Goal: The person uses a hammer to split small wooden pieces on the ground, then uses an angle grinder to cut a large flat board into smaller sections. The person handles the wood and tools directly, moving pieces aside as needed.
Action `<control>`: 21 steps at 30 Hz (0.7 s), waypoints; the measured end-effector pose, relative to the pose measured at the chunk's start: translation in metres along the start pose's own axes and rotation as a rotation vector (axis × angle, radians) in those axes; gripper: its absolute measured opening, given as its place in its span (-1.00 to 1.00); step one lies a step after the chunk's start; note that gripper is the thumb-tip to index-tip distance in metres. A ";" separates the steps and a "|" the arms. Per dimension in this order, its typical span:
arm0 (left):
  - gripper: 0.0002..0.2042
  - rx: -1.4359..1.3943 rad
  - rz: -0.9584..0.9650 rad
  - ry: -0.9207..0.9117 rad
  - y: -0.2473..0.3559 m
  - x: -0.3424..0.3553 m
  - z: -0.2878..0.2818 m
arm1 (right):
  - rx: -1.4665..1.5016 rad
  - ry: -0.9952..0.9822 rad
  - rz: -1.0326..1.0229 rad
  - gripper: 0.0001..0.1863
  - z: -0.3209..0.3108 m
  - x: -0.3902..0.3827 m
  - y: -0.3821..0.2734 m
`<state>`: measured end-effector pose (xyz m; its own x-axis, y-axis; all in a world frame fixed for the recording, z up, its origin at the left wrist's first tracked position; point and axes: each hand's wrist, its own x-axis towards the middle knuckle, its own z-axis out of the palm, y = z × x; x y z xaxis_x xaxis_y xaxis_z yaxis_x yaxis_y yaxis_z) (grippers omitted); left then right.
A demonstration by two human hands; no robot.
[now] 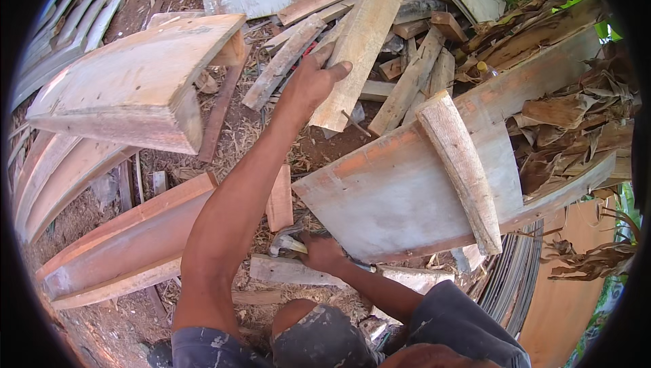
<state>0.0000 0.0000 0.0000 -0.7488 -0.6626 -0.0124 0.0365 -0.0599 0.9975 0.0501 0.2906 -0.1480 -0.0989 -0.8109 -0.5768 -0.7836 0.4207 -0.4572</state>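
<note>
My left hand (316, 78) reaches far forward and is closed on the near part of a pale wooden plank (366, 46), thumb lying on its upper face. The plank slants away to the far right over a heap of scrap wood. Close to my body, my right hand (321, 253) is wrapped round the handle of a claw hammer (286, 242), its metal head pointing left. Just right of that hand lies a grey wooden panel (413, 191) with a thick rough timber piece (461, 168) across it. A nail-like rod (355, 124) sticks out near the plank's near end.
A box-like wooden form (129, 83) stands at left, with a trough-shaped form (135, 246) nearer me. Loose boards (413, 76) are heaped ahead. Dry leaves (563, 124) hang at right, above stacked thin sheets (512, 266). A short block (279, 198) lies between my arms.
</note>
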 end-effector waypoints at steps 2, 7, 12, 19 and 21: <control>-0.37 0.108 -0.036 0.066 0.003 -0.018 -0.018 | 0.035 0.060 -0.056 -0.45 -0.003 0.008 0.003; -0.34 0.533 -0.061 0.117 -0.006 -0.152 -0.054 | -0.081 0.055 0.052 -0.47 0.011 0.000 0.005; -0.35 0.512 -0.266 -0.001 -0.017 -0.338 -0.115 | -0.106 0.309 -0.044 -0.56 0.031 0.002 0.020; -0.42 0.645 -0.712 0.409 -0.033 -0.619 -0.172 | -0.158 0.390 -0.123 -0.40 0.044 -0.001 0.005; -0.44 0.597 -0.755 0.479 -0.033 -0.663 -0.177 | -0.065 0.392 -0.233 -0.42 0.042 0.006 0.034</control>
<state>0.6125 0.3091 -0.0371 -0.1003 -0.8385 -0.5357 -0.7529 -0.2880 0.5918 0.0487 0.3164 -0.1952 -0.1298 -0.9788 -0.1582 -0.8478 0.1923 -0.4942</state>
